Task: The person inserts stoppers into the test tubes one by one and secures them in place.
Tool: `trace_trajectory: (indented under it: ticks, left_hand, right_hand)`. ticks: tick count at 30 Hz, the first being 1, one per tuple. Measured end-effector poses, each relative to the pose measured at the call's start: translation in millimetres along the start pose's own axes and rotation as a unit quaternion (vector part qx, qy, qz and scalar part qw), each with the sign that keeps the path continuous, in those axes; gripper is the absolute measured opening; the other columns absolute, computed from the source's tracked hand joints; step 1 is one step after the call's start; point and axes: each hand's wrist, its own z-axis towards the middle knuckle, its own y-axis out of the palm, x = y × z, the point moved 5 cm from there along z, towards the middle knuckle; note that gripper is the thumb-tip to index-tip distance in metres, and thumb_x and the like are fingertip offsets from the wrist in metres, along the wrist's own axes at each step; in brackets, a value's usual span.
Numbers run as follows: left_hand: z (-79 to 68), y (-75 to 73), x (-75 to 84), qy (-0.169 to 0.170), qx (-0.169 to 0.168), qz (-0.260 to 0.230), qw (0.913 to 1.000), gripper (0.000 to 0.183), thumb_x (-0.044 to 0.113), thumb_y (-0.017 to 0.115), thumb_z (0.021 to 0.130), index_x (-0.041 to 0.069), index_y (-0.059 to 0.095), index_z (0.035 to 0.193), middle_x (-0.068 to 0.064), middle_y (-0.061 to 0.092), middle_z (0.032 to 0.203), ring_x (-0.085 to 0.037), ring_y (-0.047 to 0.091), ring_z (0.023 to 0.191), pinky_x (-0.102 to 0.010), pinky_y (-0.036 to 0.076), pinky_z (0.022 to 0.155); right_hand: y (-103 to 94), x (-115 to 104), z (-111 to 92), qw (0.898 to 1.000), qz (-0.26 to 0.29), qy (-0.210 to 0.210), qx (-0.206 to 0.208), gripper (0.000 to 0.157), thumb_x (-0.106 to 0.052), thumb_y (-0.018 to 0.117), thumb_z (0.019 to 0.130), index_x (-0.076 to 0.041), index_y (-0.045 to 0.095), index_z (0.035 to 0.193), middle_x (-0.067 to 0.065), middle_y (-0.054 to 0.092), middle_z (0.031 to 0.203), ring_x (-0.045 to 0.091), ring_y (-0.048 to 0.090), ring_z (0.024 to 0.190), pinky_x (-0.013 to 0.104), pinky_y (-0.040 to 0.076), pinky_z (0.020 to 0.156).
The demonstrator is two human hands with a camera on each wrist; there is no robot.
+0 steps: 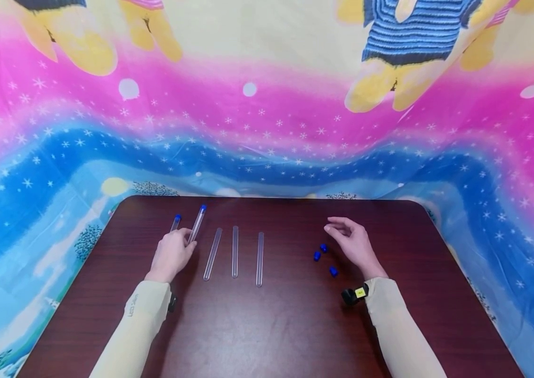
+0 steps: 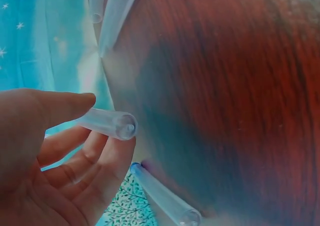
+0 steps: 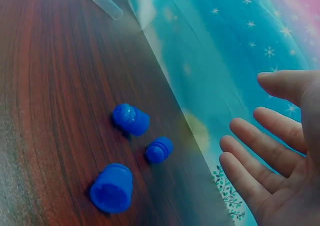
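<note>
My left hand (image 1: 172,254) pinches a clear test tube (image 1: 196,226) with a blue cap on its far end, between thumb and fingers at the left of the table. In the left wrist view the rounded end of this tube (image 2: 112,123) points out past the fingers. Just beside that hand lies another blue-capped tube (image 1: 175,222), partly hidden by it. My right hand (image 1: 354,244) is held over the table with its fingers extended and nothing in them. Near it lie three loose blue caps (image 3: 131,120), one with its hollow side showing in the right wrist view.
Three uncapped clear tubes, the left one (image 1: 212,254), the middle one (image 1: 235,252) and the right one (image 1: 259,260), lie side by side mid-table. A patterned cloth (image 1: 267,142) hangs behind the dark wooden table (image 1: 267,336) and along its sides.
</note>
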Motion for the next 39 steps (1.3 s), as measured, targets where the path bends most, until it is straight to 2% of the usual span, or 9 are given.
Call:
trace_trajectory:
  ticks: [10, 18, 24, 32, 39]
  left_hand:
    - [-0.3, 6.5, -7.6, -0.032, -0.02, 0.014, 0.9992, 0.035, 0.015, 0.072, 0.094, -0.002, 0.066, 0.124, -0.007, 0.065, 0.077, -0.028, 0.063, 0.071, -0.051, 0.051, 0.068]
    - [-1.9, 9.2, -10.7, -0.043, -0.024, 0.019, 0.9986, 0.033, 0.015, 0.072, 0.094, -0.003, 0.066, 0.122, -0.02, 0.07, 0.095, -0.036, 0.065, 0.08, -0.055, 0.052, 0.074]
    - [-2.4, 11.2, -13.7, -0.053, -0.03, 0.017, 0.998, 0.034, 0.015, 0.072, 0.095, -0.003, 0.066, 0.123, -0.023, 0.07, 0.101, -0.036, 0.065, 0.081, -0.056, 0.053, 0.077]
    - [-2.8, 10.9, -15.1, -0.062, -0.039, 0.024, 0.9971, 0.036, 0.016, 0.071, 0.095, -0.004, 0.065, 0.125, -0.025, 0.069, 0.102, -0.038, 0.066, 0.082, -0.057, 0.053, 0.077]
    - [-2.7, 9.0, -15.6, -0.069, -0.044, 0.03, 0.9962, 0.036, 0.016, 0.071, 0.095, -0.004, 0.065, 0.125, -0.025, 0.069, 0.102, -0.039, 0.065, 0.081, -0.058, 0.053, 0.077]
  right_hand:
    - [-0.7, 3.3, -0.2, 1.0, -0.015, 0.011, -0.013, 0.045, -0.042, 0.069, 0.098, -0.013, 0.066, 0.132, 0.011, 0.069, 0.12, 0.03, 0.064, 0.11, 0.051, 0.047, 0.098]
    - [2.2, 9.4, -1.7, 0.999, -0.039, 0.01, -0.033, 0.048, -0.041, 0.068, 0.099, -0.008, 0.065, 0.134, 0.01, 0.069, 0.12, 0.03, 0.066, 0.108, 0.052, 0.047, 0.098]
    - [8.6, 15.0, -2.1, 0.995, -0.081, 0.01, -0.062, 0.049, -0.04, 0.068, 0.099, -0.006, 0.064, 0.134, 0.01, 0.069, 0.119, 0.029, 0.066, 0.108, 0.051, 0.049, 0.096]
    - [11.6, 18.0, -1.5, 0.991, -0.106, 0.024, -0.074, 0.045, -0.032, 0.073, 0.097, -0.006, 0.065, 0.132, 0.01, 0.07, 0.117, 0.028, 0.067, 0.106, 0.049, 0.051, 0.094]
    - [13.9, 18.0, -2.6, 0.988, -0.139, 0.01, -0.073, 0.04, -0.024, 0.074, 0.096, -0.005, 0.066, 0.131, 0.009, 0.07, 0.113, 0.026, 0.067, 0.099, 0.048, 0.052, 0.09]
